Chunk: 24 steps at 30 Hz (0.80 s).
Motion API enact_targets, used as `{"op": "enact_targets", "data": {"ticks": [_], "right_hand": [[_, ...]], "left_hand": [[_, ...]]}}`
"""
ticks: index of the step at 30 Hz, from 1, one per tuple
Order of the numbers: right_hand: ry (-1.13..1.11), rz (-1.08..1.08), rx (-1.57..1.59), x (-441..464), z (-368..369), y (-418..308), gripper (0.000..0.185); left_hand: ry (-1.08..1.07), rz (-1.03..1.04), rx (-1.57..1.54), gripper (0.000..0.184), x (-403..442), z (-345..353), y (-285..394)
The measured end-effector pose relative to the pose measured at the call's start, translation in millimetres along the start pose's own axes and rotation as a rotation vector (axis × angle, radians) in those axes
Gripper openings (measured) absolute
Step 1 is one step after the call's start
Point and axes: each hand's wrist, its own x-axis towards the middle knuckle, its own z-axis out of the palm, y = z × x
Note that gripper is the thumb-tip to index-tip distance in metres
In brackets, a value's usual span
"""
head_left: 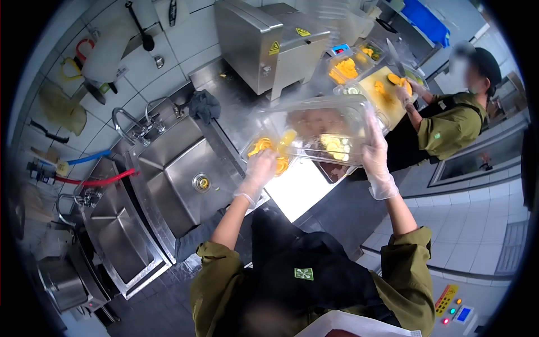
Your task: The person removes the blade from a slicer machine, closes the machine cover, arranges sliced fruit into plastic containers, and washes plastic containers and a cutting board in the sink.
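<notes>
My right hand [375, 151], in a clear glove, grips the right end of a clear plastic container [353, 102], which is tilted above the white board [295, 194]. Pale yellow slices [336, 147] and a brown area show through its wall; I cannot tell whether they lie inside or behind it. My left hand [261, 168], also gloved, is closed with its fingers among orange slices [261, 146] in a clear container left of the tilted one. The fingertips are partly hidden by the slices.
Sinks with faucets [137, 132] stand to my left; a dark cloth [204, 106] lies on the rim. A steel machine [252, 50] stands behind the counter. To the right, a co-worker [449, 123] holds a knife [395, 56] and orange produce over a cutting board [387, 106].
</notes>
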Motion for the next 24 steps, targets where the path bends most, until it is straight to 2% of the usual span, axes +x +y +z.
{"op": "enact_targets", "data": {"ticks": [1,3,4,6,7,9,12,13,15,17,19,21,22,24], "right_hand": [[0.032,-0.068,-0.051,-1.7,-2.3,5.7,0.088],[0.078,-0.02,0.06,-10.4,-9.9,27.6,0.088],[0.129,0.131,0.275,-11.2,-10.7,15.3,0.086],[0.182,0.245,0.334,-6.4,-20.9,-3.6,0.081],[0.204,0.317,0.372,-4.6,-20.4,-14.3,0.079],[0.157,0.584,0.511,-17.9,-35.6,8.9,0.077],[0.172,0.647,0.638,-56.2,-46.5,53.8,0.076],[0.233,0.607,0.68,-65.8,-43.2,53.8,0.078],[0.217,0.635,0.629,-69.6,-29.1,40.2,0.08],[0.224,0.667,0.566,-74.4,-12.2,15.1,0.082],[0.246,0.697,0.5,-71.4,14.0,-16.1,0.084],[0.246,0.892,0.517,-59.4,59.8,-64.2,0.088],[0.231,1.006,0.408,-48.2,88.0,-90.2,0.087],[0.153,0.827,0.537,-43.8,149.8,-116.8,0.084]], "left_hand": [[0.027,-0.003,-0.015,0.021,-2.6,-2.7,-0.2],[0.085,-0.015,-0.042,0.021,-11.4,-6.8,1.1],[0.075,-0.086,-0.087,0.02,-15.7,-7.1,2.1],[0.072,-0.234,-0.175,0.018,-20.8,-5.2,4.4],[0.041,-0.337,-0.384,0.018,-21.9,-2.9,3.9],[0.002,-0.534,-0.802,0.02,-26.5,-1.2,-2.1],[0.187,-0.417,-1.286,0.024,-33.2,-31.9,-7.0],[0.252,-0.457,-1.307,0.024,-35.2,-52.5,-17.4],[0.373,-0.531,-1.366,0.024,-39.6,-98.5,-49.8],[0.559,-0.664,-1.076,0.021,-35.9,-102.1,-135.8],[0.537,-0.799,-0.221,0.024,-14.4,-117.3,-220.9],[0.474,-0.866,0.105,0.026,4.0,-147.3,-246.7],[0.444,-0.892,0.266,0.027,15.7,-161.0,-260.3],[0.31,-0.811,0.373,0.029,30.0,-170.8,-301.1]]}}
